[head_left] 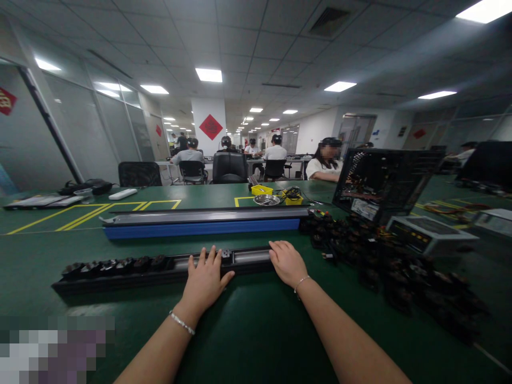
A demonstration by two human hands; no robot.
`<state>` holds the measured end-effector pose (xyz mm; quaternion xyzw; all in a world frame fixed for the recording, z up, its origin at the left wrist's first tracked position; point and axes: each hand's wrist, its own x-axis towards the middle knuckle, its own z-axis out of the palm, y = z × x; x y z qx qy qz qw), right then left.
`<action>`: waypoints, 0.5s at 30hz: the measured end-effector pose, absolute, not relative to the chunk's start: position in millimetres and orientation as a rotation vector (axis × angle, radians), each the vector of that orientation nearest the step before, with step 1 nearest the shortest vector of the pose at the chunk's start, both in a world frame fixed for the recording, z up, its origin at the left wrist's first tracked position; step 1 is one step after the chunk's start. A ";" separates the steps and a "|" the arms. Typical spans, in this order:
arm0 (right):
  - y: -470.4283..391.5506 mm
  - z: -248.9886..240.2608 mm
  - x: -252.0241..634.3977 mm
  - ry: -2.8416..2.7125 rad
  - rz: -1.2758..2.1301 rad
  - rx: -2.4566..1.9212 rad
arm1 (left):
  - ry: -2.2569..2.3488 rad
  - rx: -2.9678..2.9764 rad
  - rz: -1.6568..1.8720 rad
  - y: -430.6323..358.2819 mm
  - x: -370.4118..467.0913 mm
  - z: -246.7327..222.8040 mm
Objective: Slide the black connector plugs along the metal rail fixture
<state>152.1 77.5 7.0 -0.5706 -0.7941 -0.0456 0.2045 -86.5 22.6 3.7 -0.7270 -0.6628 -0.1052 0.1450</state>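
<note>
Green-topped table (248, 330). My left grip (212, 264): fingers spread wide, laid on a long black trough-shaped rail (120, 282) before me; my right grip (282, 255): fingers together over its right end, clasp undeterminable. Rail's left: row of black parts (125, 264). Beyond: long blue bar (200, 229).

This looks like an open-plan office fitted out as an electronics workshop. The green worktable (252, 325) carries yellow marking lines (82, 218), an opened computer case (390, 184) and a grey metal box (432, 236). Beyond the worktable stand a black office chair (230, 168) and seated people (191, 156) at further desks; left of it run glass partitions (72, 112), and above it ceiling light panels (208, 75).
</note>
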 end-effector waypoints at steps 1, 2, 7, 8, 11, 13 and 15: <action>77.5 7.0 152.1 -2.213 -0.130 -1.590 | -1.908 -2.095 -0.305 22.5 -85.8 3.8; 77.6 7.0 152.1 -2.211 -0.131 -1.588 | -1.905 -2.098 -0.307 22.3 -85.1 3.7; 77.5 7.8 152.1 -2.217 -0.116 -1.599 | -1.871 -2.112 -0.336 21.7 -81.9 2.0; 77.5 8.0 152.1 -2.218 -0.112 -1.600 | -1.861 -2.114 -0.346 21.6 -81.7 1.3; 77.5 8.0 152.1 -2.216 -0.113 -1.598 | -1.833 -2.123 -0.369 21.7 -82.4 -0.7; 77.7 7.5 152.0 -2.214 -0.120 -1.593 | -1.815 -2.131 -0.379 21.6 -83.1 -1.5; 78.0 7.0 152.0 -2.214 -0.123 -1.589 | -1.797 -2.144 -0.382 21.1 -83.0 -1.3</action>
